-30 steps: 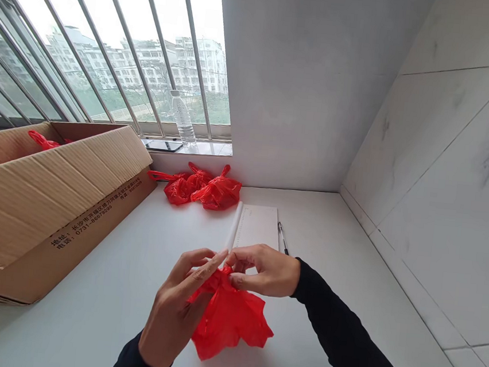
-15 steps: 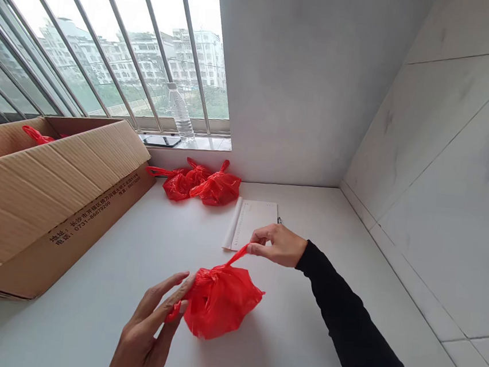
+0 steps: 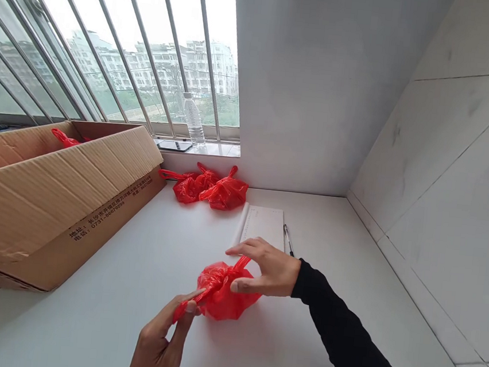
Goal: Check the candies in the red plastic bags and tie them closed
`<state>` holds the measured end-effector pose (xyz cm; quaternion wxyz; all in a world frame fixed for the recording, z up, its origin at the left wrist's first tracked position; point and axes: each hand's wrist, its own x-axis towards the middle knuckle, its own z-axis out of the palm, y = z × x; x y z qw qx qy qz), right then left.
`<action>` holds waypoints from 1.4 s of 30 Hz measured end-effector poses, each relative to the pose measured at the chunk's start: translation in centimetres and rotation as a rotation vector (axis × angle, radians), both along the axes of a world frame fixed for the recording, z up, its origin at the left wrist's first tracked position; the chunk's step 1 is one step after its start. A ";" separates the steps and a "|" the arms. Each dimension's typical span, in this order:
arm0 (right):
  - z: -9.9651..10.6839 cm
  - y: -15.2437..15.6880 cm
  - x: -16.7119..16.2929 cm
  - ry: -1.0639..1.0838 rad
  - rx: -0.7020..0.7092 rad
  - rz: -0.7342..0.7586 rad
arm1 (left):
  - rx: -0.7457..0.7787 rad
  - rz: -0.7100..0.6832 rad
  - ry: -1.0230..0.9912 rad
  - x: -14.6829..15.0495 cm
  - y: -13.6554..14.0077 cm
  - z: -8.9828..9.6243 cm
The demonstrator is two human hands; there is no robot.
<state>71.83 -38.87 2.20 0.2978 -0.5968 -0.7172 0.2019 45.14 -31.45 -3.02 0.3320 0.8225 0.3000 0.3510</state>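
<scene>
A knotted red plastic bag (image 3: 227,300) rests on the white table in front of me; what it contains is hidden. My left hand (image 3: 170,326) pinches one of its handle loops between thumb and fingers at the bag's left side. Over the right side of the bag, my right hand (image 3: 268,269) is spread, thumb and fingers apart, with the other handle standing up between them. Just beyond that hand lies an open notepad (image 3: 264,223) with writing on its page, partly covered by the fingers. A pen (image 3: 288,239) lies along the pad's right edge.
Several red plastic bags (image 3: 226,192) sit bunched against the back wall. To the left stands a long open cardboard box (image 3: 111,176) with a red bag (image 3: 64,138) inside. On the windowsill are a clear water bottle (image 3: 193,120) and a phone (image 3: 174,145). A tiled wall rises at right.
My right hand has let go of the handle it was pulling and opened, moving down closer to the bag. My left fingers have closed on the left handle. The view has shifted slightly.
</scene>
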 end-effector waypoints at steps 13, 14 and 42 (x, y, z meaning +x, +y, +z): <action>-0.6 -0.1 -6.0 -0.034 -0.150 0.094 | -0.183 0.111 0.046 -5.5 -1.4 0.1; -0.6 -0.3 -6.6 -0.037 -0.167 0.088 | -0.188 0.133 0.038 -6.1 -1.5 0.2; -2.2 -2.9 -16.2 0.089 -0.019 -0.076 | -0.704 0.114 -0.553 -15.8 -6.5 -1.9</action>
